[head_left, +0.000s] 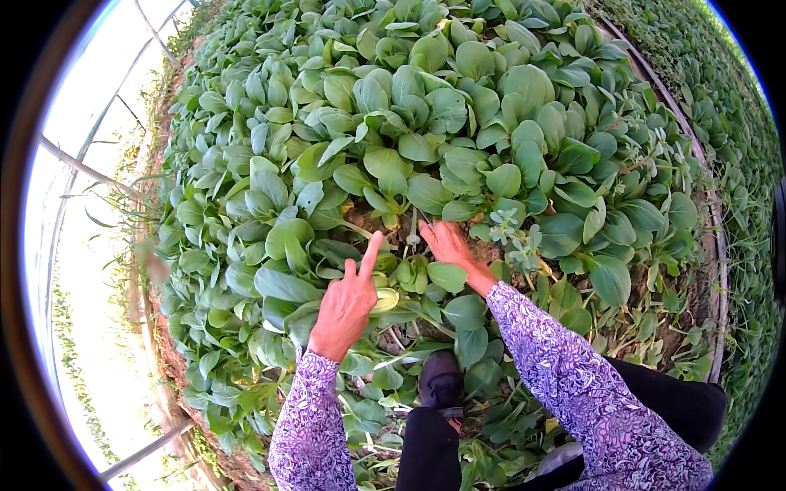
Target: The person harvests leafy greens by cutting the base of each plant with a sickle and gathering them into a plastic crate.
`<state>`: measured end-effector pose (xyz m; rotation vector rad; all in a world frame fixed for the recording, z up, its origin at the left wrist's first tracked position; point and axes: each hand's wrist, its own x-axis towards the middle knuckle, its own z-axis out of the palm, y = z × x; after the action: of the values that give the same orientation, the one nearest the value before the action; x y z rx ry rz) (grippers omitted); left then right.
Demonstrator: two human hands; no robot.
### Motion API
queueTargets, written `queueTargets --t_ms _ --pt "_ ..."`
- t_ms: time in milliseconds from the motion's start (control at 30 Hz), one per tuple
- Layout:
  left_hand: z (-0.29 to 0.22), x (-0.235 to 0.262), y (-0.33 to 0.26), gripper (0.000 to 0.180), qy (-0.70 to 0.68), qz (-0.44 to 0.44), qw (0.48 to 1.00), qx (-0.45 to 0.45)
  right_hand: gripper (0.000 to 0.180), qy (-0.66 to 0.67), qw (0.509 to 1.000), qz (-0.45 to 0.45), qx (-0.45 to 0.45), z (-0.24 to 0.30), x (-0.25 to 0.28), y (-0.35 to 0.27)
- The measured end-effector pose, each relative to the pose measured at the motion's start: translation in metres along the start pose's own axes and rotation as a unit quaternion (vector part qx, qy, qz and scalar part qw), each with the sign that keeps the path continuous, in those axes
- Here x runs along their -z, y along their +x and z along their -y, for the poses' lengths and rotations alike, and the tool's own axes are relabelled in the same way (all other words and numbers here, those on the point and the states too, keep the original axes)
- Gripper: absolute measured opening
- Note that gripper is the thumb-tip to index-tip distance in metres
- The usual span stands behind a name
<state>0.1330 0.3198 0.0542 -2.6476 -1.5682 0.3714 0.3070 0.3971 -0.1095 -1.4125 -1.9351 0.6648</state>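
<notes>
Dense green leafy plants that look like bok choy fill the bed in front of me. My left hand is closed with its index finger stretched forward. Broad leaves with pale stalks and a yellowing leaf stick out on both sides of it, so it seems to grip a bok choy, though its palm side is hidden. Low among the stems, my right hand reaches down to the soil with its fingers bent. Beside its fingertips shows a thin pale greyish thing, too small to name; the fingertips are partly covered.
A succulent-looking weed grows right of my right hand. My dark shoe stands among trampled leaves. A pale hose or pipe curves along the bed's right side. At left are a metal frame and bright sheeting.
</notes>
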Motion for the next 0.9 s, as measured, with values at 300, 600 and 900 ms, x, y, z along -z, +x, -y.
queueTargets --t_ms 300,600,900 --pt "0.035 -0.021 0.032 0.014 0.031 0.031 0.998 0.049 0.040 -0.005 0.980 0.198 -0.021 0.030 0.007 0.004" --pt "0.035 -0.041 0.019 0.024 -0.010 0.030 0.998 0.062 0.044 0.076 0.984 0.158 -0.039 -0.013 -0.021 -0.002" --pt "0.037 -0.044 0.011 0.016 -0.007 -0.001 0.999 0.054 0.039 0.243 0.874 0.334 -0.255 0.009 -0.010 0.012"
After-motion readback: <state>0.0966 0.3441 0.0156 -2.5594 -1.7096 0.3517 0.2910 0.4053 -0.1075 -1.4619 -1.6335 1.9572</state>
